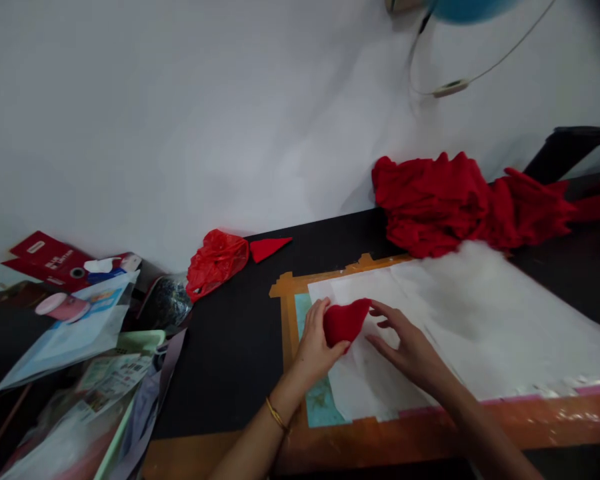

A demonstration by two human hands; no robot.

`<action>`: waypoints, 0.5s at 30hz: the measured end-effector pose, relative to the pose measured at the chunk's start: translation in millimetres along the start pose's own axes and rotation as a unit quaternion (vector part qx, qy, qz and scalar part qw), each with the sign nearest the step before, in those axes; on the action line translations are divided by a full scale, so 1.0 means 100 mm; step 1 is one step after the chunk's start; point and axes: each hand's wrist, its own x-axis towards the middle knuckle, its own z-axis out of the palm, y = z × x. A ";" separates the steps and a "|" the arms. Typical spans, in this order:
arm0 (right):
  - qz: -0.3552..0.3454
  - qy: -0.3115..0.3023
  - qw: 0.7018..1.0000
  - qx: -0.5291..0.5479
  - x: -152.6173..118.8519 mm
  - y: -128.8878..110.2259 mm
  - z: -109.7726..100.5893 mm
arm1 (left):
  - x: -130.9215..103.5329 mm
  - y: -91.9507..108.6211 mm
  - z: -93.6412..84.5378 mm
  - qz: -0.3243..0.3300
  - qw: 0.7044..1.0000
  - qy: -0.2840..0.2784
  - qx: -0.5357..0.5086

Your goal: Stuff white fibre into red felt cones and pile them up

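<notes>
My left hand point(317, 343) grips a small red stuffed cloth piece point(345, 325), rounded at one side and tapering to a point at the upper right. Its fingers and thumb curl round the rounded side. Beside the pointed tip is my right hand point(400, 337), its fingers apart and nothing seen between them; whether a fingertip touches the cloth I cannot tell. Both hands are above a white sheet point(450, 340) taped to the black table point(225, 373). A mound of white stuffing point(475, 267) lies on the sheet to the right.
A heap of red cloth point(435, 203) lies against the wall at the back right. Further left are a red plastic bag point(217, 260) and a red cloth triangle point(269, 249). At the far left, a light green basket point(153, 339) stands near a white package point(80, 333) and a red box point(53, 260).
</notes>
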 end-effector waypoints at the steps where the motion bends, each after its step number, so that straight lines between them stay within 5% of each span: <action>1: 0.004 -0.004 1.000 0.010 0.02 -0.05 -0.01 | 0.01 0.01 -0.03 0.006 1.000 -0.011 0.008; 8: -0.021 -0.070 0.992 0.098 0.32 -0.23 0.19 | 0.10 -0.05 -0.16 0.036 0.990 -0.035 0.135; 15: -0.067 -0.096 0.992 0.056 0.41 -0.33 0.33 | -0.01 -0.07 -0.25 0.027 0.995 -0.036 0.088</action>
